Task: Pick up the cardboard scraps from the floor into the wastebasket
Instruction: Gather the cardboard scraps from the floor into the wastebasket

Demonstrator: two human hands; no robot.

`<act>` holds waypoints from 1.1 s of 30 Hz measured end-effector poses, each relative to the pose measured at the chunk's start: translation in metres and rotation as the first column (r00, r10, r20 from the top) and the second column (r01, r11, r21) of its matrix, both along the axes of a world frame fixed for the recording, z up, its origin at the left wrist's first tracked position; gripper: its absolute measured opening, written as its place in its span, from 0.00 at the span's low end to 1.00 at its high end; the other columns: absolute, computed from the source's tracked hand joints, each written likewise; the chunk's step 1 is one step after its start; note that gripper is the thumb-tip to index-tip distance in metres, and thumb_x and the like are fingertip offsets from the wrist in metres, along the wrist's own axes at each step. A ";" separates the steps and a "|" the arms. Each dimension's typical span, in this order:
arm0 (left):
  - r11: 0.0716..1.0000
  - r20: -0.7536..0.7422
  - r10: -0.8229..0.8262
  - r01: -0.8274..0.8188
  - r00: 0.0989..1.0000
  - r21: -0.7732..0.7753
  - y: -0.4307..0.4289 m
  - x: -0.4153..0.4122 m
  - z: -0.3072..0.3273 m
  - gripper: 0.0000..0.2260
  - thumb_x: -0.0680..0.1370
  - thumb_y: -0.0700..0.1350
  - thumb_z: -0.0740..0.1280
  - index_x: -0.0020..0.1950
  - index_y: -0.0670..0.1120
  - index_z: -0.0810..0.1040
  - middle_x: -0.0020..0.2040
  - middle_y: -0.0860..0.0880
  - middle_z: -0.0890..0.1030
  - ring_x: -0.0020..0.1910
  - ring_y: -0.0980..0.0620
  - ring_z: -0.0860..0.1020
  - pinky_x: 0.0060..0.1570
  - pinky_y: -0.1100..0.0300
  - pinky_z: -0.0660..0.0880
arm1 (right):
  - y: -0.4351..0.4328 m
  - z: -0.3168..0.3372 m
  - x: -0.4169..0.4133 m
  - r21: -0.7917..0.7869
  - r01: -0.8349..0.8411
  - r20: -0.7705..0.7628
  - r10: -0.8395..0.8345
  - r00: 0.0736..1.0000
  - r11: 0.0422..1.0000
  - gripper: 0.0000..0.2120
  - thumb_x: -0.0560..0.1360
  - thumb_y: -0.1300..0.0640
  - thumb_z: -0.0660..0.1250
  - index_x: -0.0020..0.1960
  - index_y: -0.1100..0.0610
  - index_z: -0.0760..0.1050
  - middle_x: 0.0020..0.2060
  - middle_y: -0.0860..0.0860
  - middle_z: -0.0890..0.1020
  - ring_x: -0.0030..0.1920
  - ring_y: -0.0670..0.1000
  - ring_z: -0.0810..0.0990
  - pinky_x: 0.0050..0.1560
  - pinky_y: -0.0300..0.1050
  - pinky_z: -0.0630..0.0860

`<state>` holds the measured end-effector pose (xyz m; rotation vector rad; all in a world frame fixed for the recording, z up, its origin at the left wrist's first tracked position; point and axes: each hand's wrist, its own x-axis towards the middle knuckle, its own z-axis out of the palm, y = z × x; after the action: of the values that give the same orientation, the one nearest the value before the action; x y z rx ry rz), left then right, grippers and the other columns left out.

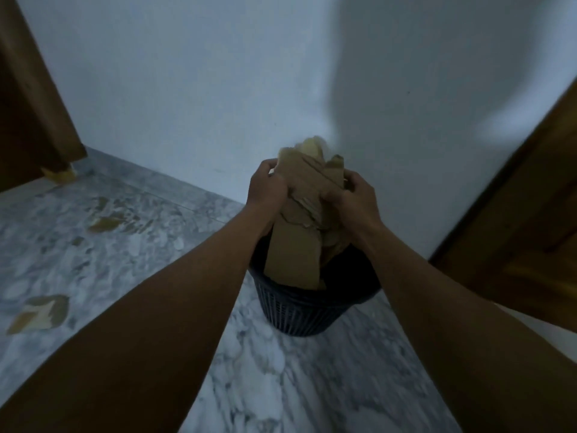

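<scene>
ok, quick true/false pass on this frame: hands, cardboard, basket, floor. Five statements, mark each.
1. The left hand and the right hand both grip the cardboard bundle. True.
2. The wastebasket lies tipped on its side. False: it stands upright on the floor.
3. Loose scraps lie on the floor to the person's left. True.
4. The bundle is wholly inside the wastebasket. False: only its lower end reaches into the mouth, and most of it stands above the rim.
5. The wastebasket stands in open floor, far from any wall. False: it stands close to the wall.
</scene>
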<state>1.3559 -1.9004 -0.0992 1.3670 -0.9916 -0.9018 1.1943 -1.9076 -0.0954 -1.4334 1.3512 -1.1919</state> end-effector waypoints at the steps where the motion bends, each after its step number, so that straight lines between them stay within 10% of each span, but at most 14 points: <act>1: 0.999 0.016 -0.029 0.029 0.999 0.028 0.001 -0.002 -0.004 0.13 0.79 0.38 0.61 0.61 0.49 0.77 0.49 0.51 0.81 0.49 0.50 0.81 0.54 0.50 0.81 | 0.000 -0.008 -0.004 0.025 0.009 0.008 -0.010 1.000 1.000 0.23 0.71 0.67 0.69 0.66 0.57 0.77 0.54 0.51 0.82 0.53 0.51 0.82 0.48 0.44 0.81; 15: 0.944 0.260 0.277 -0.312 0.925 0.107 0.114 0.109 -0.051 0.16 0.78 0.39 0.64 0.64 0.48 0.78 0.54 0.46 0.83 0.34 0.54 0.77 0.24 0.70 0.69 | 0.041 0.003 0.074 -0.097 -0.052 -0.270 0.024 0.962 0.994 0.20 0.78 0.61 0.63 0.70 0.56 0.73 0.65 0.54 0.77 0.60 0.50 0.76 0.61 0.41 0.71; 19: 0.841 0.534 0.354 -0.511 0.768 0.178 0.184 0.158 -0.127 0.20 0.78 0.49 0.66 0.71 0.51 0.73 0.65 0.47 0.78 0.55 0.46 0.79 0.52 0.56 0.78 | 0.061 -0.033 0.157 -0.216 -0.212 -0.349 0.127 0.929 0.953 0.19 0.79 0.59 0.64 0.69 0.57 0.75 0.66 0.54 0.78 0.65 0.52 0.75 0.63 0.38 0.67; 23: 0.724 0.718 0.092 -0.542 0.689 0.427 0.253 0.167 -0.228 0.39 0.75 0.72 0.59 0.82 0.59 0.51 0.82 0.45 0.54 0.81 0.41 0.46 0.77 0.39 0.47 | 0.088 -0.103 0.226 -0.142 -0.333 -0.404 0.252 0.879 0.932 0.22 0.81 0.55 0.64 0.74 0.56 0.71 0.72 0.54 0.74 0.71 0.53 0.72 0.67 0.38 0.65; 26: 0.642 0.704 -0.086 -0.501 0.705 0.580 0.282 0.158 -0.295 0.47 0.69 0.80 0.52 0.80 0.62 0.36 0.82 0.43 0.37 0.79 0.37 0.33 0.73 0.34 0.34 | 0.095 -0.174 0.252 0.123 -0.432 -0.520 0.429 0.739 0.894 0.31 0.82 0.46 0.63 0.81 0.53 0.59 0.79 0.53 0.61 0.78 0.53 0.61 0.75 0.45 0.60; 29: 0.668 0.801 -0.079 -0.565 0.593 0.484 0.286 0.153 -0.338 0.48 0.67 0.82 0.45 0.81 0.59 0.41 0.82 0.37 0.47 0.80 0.34 0.42 0.74 0.31 0.40 | 0.095 -0.248 0.260 0.360 -0.497 -0.694 0.583 0.423 0.790 0.45 0.77 0.31 0.61 0.83 0.48 0.43 0.82 0.55 0.42 0.81 0.57 0.41 0.79 0.61 0.43; 33: 0.648 0.815 0.079 -0.651 0.574 0.396 0.261 0.188 -0.351 0.49 0.68 0.81 0.50 0.77 0.60 0.27 0.81 0.40 0.39 0.80 0.41 0.37 0.75 0.39 0.37 | 0.083 -0.320 0.270 0.338 -0.497 -0.827 0.504 0.248 0.799 0.58 0.64 0.17 0.56 0.80 0.43 0.32 0.78 0.61 0.30 0.77 0.65 0.30 0.69 0.72 0.29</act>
<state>1.5442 -1.6396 -0.4506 2.6304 -0.8746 -0.2797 1.4648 -1.8248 -0.4156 -2.4303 1.2883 0.1576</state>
